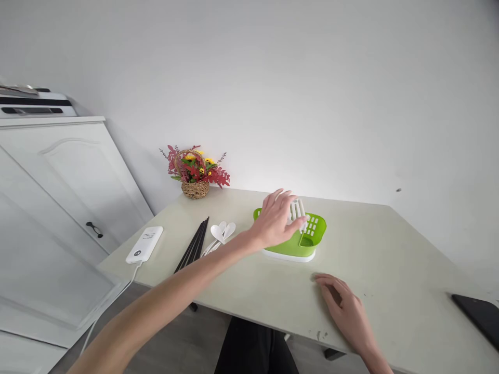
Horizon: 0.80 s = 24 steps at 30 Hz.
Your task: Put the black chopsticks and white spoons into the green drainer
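Note:
My left hand [277, 219] reaches across the table and closes its fingers around white utensils [298, 210] that stand in a green slotted cutlery holder [312, 236] on a white base. My right hand [345, 304] lies flat on the pale tabletop [390, 259] near the front edge, fingers spread, holding nothing. Left of the holder lie several white spoons [221, 234] and a bundle of black chopsticks [194, 244].
A white power bank [145, 244] with a cable sits at the table's left corner. A wicker basket of red and yellow flowers [195, 174] stands at the back by the wall. A black phone [481, 314] lies at the right edge. White cabinets [66, 176] stand left.

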### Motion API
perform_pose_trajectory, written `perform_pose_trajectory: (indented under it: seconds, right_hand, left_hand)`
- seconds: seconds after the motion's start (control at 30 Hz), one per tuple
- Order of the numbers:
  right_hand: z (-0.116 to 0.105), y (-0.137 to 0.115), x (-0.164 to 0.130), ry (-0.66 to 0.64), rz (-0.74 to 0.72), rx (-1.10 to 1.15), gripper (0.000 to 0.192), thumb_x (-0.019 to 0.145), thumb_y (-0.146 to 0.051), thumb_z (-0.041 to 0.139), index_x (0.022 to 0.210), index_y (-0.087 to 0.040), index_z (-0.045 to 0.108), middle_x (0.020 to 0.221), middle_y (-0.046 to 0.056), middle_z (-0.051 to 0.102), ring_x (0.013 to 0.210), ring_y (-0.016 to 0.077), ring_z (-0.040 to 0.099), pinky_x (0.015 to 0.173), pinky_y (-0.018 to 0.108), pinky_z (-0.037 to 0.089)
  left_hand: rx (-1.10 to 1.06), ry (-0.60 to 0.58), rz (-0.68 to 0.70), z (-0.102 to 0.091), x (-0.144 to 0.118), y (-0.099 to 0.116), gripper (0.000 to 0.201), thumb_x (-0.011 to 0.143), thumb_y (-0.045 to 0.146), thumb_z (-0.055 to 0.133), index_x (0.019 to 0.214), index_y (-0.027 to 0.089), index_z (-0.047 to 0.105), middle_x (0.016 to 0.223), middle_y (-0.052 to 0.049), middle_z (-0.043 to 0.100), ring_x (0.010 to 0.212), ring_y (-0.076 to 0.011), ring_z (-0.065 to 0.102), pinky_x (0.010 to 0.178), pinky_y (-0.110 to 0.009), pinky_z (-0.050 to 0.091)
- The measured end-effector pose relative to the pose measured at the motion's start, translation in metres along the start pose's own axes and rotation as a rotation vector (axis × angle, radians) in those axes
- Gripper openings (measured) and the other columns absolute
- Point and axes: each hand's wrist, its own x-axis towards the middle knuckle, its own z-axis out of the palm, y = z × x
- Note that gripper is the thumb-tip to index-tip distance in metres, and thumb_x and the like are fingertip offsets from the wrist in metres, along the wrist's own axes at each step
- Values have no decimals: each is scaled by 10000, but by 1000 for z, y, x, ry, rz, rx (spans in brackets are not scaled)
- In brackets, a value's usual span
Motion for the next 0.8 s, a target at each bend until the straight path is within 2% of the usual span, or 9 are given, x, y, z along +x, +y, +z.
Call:
perform_pose_trajectory:
  seconds: [0.07,0.17,0.23,0.4,0.5,0.63,0.73,0.8]
  right_hand:
    - [0,0,0,-1,-5,3,269,959,-440,507,1013,-276,713,1255,73,733,1209,272,654,1012,437,526]
    - [0,0,0,2,-4,9,271,956,-448,511,1008,-278,714,1252,72,735,1206,273,656,1005,435,532]
    - [0,-1,0,4,3,9,268,952,-452,517,1009,-283,717,1253,67,736,1200,271,659,986,425,543]
    - [-1,-2,0,11,-3,-9,268,950,-447,516,1007,-286,723,1235,59,746,1180,267,672,972,415,548]
    - [-1,-2,0,10,-6,-14,269,953,-448,512,1004,-288,723,1234,56,746,1178,267,673,958,408,551]
    - [-1,0,0,-7,6,-10,268,963,-442,506,1026,-296,721,1262,52,733,1196,267,659,885,374,564]
    - [-1,1,-1,-23,31,7,285,966,-453,503,1053,-295,723,1289,63,720,1209,277,651,767,335,572]
    - [-1,1,-2,-32,42,17,294,967,-459,500,1061,-292,724,1299,71,714,1215,282,648,759,333,573]
  left_hand:
    - [34,-47,3,8,-6,9,551,1035,542,472,1447,180,421,1525,-201,502,1533,-358,323,1244,-574,293]
    - [64,-81,-19,18,-14,13,524,1054,517,420,1460,187,411,1537,-208,495,1524,-364,345,1244,-611,272]
    - [67,-72,-26,21,-17,12,480,1058,515,401,1425,211,452,1509,-186,530,1500,-348,388,1249,-614,262]
    - [114,-54,0,27,-10,0,519,1009,581,490,1335,182,554,1449,-176,583,1453,-359,434,1256,-611,237]
    - [160,-69,10,27,-3,-18,437,1021,490,490,1345,209,573,1446,-141,603,1433,-354,456,1235,-603,264]
    - [224,-110,3,21,4,-52,427,1036,435,469,1375,198,573,1463,-123,612,1399,-330,498,1181,-531,363]
    - [270,-133,-53,13,7,-82,440,1041,407,466,1394,163,564,1468,-141,611,1389,-315,514,1161,-513,390]
    - [302,-131,-112,8,6,-101,440,1043,380,459,1406,153,559,1459,-147,619,1379,-301,526,1162,-502,392]
